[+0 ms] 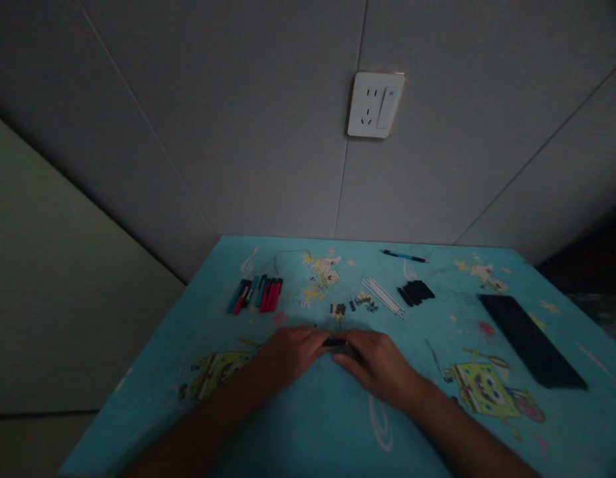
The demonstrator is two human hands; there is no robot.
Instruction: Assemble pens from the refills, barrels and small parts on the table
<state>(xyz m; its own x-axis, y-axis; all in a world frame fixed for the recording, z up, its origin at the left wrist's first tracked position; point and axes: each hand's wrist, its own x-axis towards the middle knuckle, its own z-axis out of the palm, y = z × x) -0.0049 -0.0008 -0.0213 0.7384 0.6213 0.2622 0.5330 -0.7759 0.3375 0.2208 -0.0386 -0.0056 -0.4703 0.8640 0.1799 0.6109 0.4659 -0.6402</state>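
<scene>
One small black piece (334, 343) is pinched by the left hand (294, 348) and the right hand (380, 358) together, over the blue table (312, 431). Past it lie white sticks (382, 297), tiny bits (371, 307), and red and blue tubes (272, 296).

My bare left hand (293, 350) and bare right hand (380, 362), in dim light, narrow at the wrists, where my left forearm (218, 425) and right forearm (452, 425) begin, each widening toward the lower edge of the head view and bare as far as it shows. My fingers (315, 337) taper from broader, rounded backs; nails and creases are too dark to make out.
</scene>
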